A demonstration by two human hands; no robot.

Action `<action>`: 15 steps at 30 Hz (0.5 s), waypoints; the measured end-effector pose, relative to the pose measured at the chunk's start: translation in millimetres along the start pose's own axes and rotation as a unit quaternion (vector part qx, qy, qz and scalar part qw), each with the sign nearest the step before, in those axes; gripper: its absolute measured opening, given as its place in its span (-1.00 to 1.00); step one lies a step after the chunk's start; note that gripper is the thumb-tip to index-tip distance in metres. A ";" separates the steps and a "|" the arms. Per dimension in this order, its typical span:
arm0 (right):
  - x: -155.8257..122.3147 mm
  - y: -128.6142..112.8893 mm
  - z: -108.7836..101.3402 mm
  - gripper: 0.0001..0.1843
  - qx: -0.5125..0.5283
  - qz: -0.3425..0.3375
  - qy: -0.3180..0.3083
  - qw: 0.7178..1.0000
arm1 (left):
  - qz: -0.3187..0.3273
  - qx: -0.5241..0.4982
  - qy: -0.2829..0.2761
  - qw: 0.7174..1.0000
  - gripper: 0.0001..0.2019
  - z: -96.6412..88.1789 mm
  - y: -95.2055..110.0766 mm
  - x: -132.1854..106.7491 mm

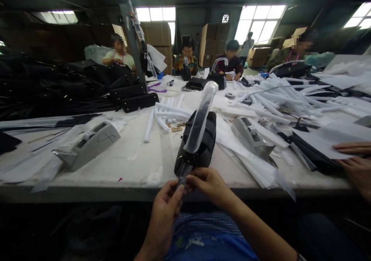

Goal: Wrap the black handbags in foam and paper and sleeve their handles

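A black handbag (209, 137) lies at the table's front edge, its raised handle (199, 118) sleeved in whitish translucent wrap. From the bag's near end a dark strap (184, 173) with a clear, shiny covering runs down toward me. My left hand (166, 205) pinches the strap's lower part between thumb and fingers. Close beside it, my right hand (210, 185) is closed on the same strap just below the bag, thumb against forefinger. The strap's far end is hidden by my fingers.
Grey tape dispensers stand left (92, 143) and right (252, 137) of the bag. White foam tubes (166, 114) lie behind it; a larger pile (278, 94) is at right. Black bags (127, 92) are heaped left. A co-worker's hands (358, 162) rest on white paper at right.
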State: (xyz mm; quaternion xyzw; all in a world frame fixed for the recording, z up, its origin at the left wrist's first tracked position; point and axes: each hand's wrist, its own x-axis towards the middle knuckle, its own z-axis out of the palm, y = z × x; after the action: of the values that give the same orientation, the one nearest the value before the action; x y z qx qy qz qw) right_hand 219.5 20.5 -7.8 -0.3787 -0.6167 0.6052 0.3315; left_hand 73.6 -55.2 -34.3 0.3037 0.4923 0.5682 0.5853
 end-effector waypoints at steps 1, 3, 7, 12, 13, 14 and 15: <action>-0.5 2.5 -0.8 -0.72 0.019 -0.014 -0.020 1.000 | -0.024 -0.028 -0.007 0.999 -0.70 0.0 0.6 -0.7; -2.2 6.3 -0.5 -0.75 0.014 -0.046 -0.035 0.998 | -0.053 -0.069 -0.012 0.996 -0.69 -0.5 1.3 -1.2; -6.4 10.6 7.0 -0.79 -0.089 -0.105 0.036 0.990 | -0.080 -0.078 -0.011 0.994 -0.66 -1.2 1.7 1.1; -7.1 14.0 19.1 -0.79 -0.111 -0.123 0.091 0.982 | -0.094 -0.047 -0.021 0.994 -0.60 1.0 3.6 3.5; -7.0 14.2 20.8 -0.79 -0.108 -0.120 0.096 0.982 | -0.095 -0.049 -0.021 0.994 -0.59 1.8 4.3 3.2; -7.0 14.2 22.1 -0.80 -0.102 -0.116 0.100 0.983 | -0.097 -0.052 -0.022 0.994 -0.59 2.5 5.0 2.7; -7.1 13.8 23.1 -0.80 -0.094 -0.111 0.103 0.984 | -0.100 -0.056 -0.024 0.993 -0.60 3.2 5.7 2.1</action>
State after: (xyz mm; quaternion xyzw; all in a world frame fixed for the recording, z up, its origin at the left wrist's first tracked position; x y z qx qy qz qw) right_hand 203.8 2.6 -22.3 -0.3979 -0.6714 0.4620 0.4212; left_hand 74.3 -51.5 -28.5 0.2335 0.4736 0.5262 0.6666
